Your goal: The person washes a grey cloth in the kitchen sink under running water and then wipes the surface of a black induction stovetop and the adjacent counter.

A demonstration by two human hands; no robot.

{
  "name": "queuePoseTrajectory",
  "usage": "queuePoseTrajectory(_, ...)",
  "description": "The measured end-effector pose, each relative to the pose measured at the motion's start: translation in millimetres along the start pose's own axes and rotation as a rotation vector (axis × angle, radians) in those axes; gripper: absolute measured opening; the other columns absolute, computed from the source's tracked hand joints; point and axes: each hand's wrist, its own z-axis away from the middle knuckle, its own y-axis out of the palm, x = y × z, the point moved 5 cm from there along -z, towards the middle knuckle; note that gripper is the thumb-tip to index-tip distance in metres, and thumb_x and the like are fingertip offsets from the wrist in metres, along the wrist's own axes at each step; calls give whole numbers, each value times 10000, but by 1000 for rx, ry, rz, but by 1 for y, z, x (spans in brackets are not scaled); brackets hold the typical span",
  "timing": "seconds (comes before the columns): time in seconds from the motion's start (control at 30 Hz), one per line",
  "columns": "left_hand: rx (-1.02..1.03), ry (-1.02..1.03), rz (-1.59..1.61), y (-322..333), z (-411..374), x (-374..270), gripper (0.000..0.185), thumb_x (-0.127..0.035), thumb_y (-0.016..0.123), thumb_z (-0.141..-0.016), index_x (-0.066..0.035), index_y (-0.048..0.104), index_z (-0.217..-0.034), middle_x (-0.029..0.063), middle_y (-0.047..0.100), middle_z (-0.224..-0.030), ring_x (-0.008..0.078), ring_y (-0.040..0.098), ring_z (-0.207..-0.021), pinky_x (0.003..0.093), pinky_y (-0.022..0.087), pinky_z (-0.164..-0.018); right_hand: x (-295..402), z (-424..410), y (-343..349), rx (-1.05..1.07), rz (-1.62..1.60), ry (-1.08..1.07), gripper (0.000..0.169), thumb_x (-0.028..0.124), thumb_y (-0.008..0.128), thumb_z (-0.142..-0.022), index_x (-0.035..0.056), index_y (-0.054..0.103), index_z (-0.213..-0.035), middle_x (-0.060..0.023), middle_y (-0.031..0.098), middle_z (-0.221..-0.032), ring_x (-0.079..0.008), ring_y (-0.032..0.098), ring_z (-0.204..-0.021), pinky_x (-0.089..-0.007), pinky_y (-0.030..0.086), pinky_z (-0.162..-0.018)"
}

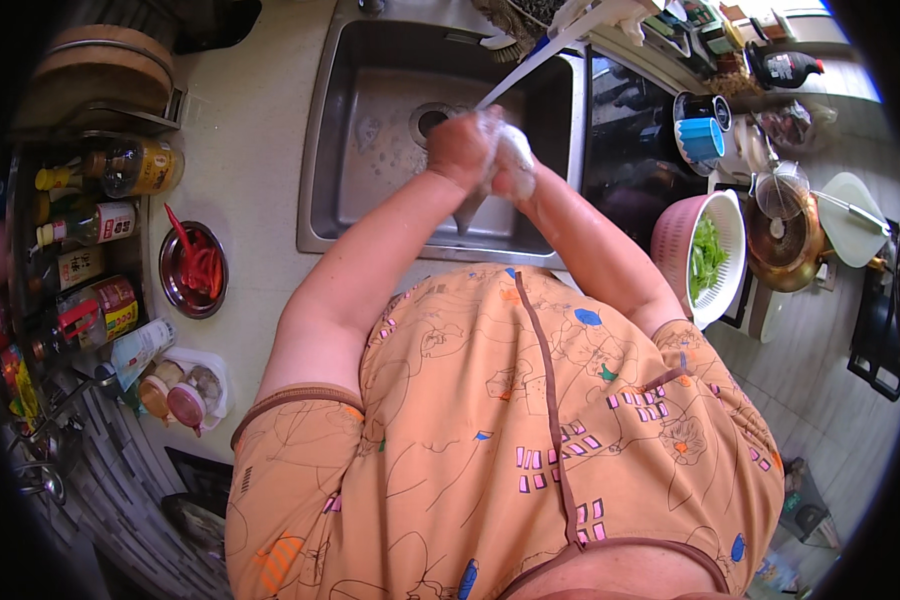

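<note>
Both hands are together over a stainless steel sink (322, 150), under a stream of water (547, 64) slanting down from the upper right. My left hand (461, 146) is curled, pressed against my right hand (523, 172). White soap foam (517, 150) covers much of the right hand's fingers and palm. A dark, pointed greyish shape (469, 214) shows below the hands; whether it is a cloth is not clear. Blur and foam hide whether anything lies between the palms. Behind the left hand is the drain (431, 120), with suds on the sink floor.
At left, a steel bowl (221, 274) of red chillies sits on the counter, beside sauce bottles (142, 169) and lidded jars (195, 397). Right of the sink are a dark hob (622, 127), a pink-and-white colander (667, 247) with green leaves (709, 255), and a pan (776, 255).
</note>
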Motion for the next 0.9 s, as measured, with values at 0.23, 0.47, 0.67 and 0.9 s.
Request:
queuePoseTrajectory(0.23, -42, 85, 14, 7, 5, 0, 287, -316, 483, -850, -100, 638, -744, 182, 603, -742, 389, 571, -682, 456, 462, -603, 11, 15, 24, 42, 144, -184, 163, 161, 462, -855, 80, 566, -952, -53, 571, -801, -157, 558, -817, -261, 463, -752)
queuePoseTrajectory(0.47, -2, 150, -3, 11, 15, -24, 271, -299, 517, -814, -67, 622, -721, 186, 574, -605, 350, 578, -556, 443, 464, -531, 4, -9, -3, -98, 145, -39, 190, 219, 465, -863, 86, 555, -964, -48, 587, -855, -160, 568, -837, -256, 476, -678)
queuePoseTrajectory(0.67, 86, -9, -104, 13, -9, 20, 413, -385, 402, -869, -81, 636, -718, 178, 621, -793, 366, 596, -734, 444, 473, -658, 4, -2, 1, -73, 149, 11, 239, 320, 478, -872, 97, 543, -927, -69, 590, -867, -184, 573, -805, -302, 474, -671)
queuePoseTrajectory(0.9, 103, -576, 649, 3, -6, 62, 411, -440, 640, -752, -45, 549, -684, 128, 547, -596, 219, 542, -588, 335, 438, -559, 32, 20, 33, -244, 136, 35, 340, 400, 415, -906, 80, 529, -913, -105, 589, -879, -229, 576, -801, -384, 483, -716)
